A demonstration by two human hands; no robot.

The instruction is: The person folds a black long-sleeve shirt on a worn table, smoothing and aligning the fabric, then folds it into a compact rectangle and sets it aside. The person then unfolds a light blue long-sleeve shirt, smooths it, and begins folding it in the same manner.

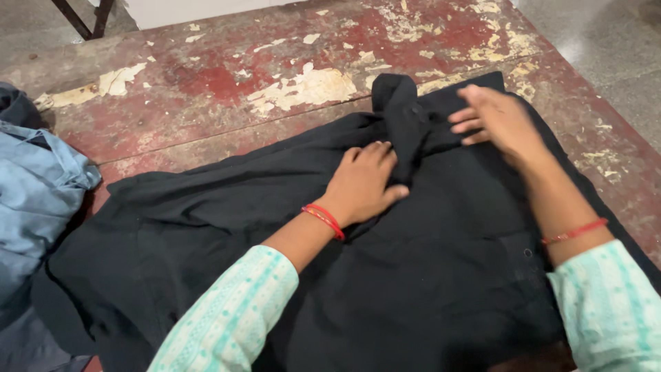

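- One black garment [427, 275] spread across centre of worn red desk [227, 76].
- Left hand [361, 184] flat on it, fingers together.
- Right hand [499, 120] far right, fingers slightly apart, holding nothing.
- One blue cloth [34, 186] at left.

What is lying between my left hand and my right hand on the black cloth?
In the head view, a raised, bunched fold of the black cotton garment runs between the left hand and the right hand; nothing else lies there.

The red table [206, 83] has much peeled paint. Grey floor [606, 41] lies beyond its far right corner. Dark legs [82, 17], perhaps of a chair, stand past the far left edge.
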